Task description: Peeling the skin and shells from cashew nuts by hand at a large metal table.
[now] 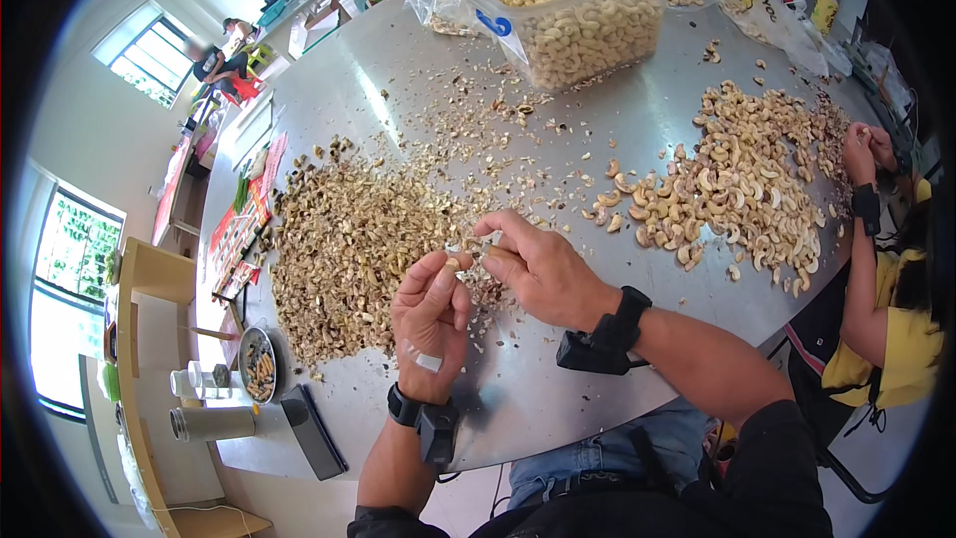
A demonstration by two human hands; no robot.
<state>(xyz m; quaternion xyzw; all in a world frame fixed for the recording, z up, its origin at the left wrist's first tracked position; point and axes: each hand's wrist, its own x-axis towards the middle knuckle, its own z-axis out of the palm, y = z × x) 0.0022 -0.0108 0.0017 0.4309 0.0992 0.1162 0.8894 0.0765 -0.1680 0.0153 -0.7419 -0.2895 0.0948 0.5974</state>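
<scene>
My left hand (433, 314) is raised over the near edge of a wide heap of small cashew pieces and skins (343, 261), with a small pale nut piece (452, 263) pinched between thumb and forefinger. Close to its right, my right hand (545, 269) has thumb and forefinger closed on a small tool or piece (489, 248), too small to name. The fingertips of both hands nearly meet. Whole cashews (747, 179), some with reddish skin, lie in a pile to the right. Behind stands a clear plastic tub (590, 37) full of pale cashews.
Skin flakes lie scattered over the metal table (597, 403). At the left are a bowl of cigarette butts (258, 366), a metal flask (216, 424), jars and a dark case (314, 430). A co-worker's hands (866, 153) are at the right edge; plastic bags (777, 15) lie behind.
</scene>
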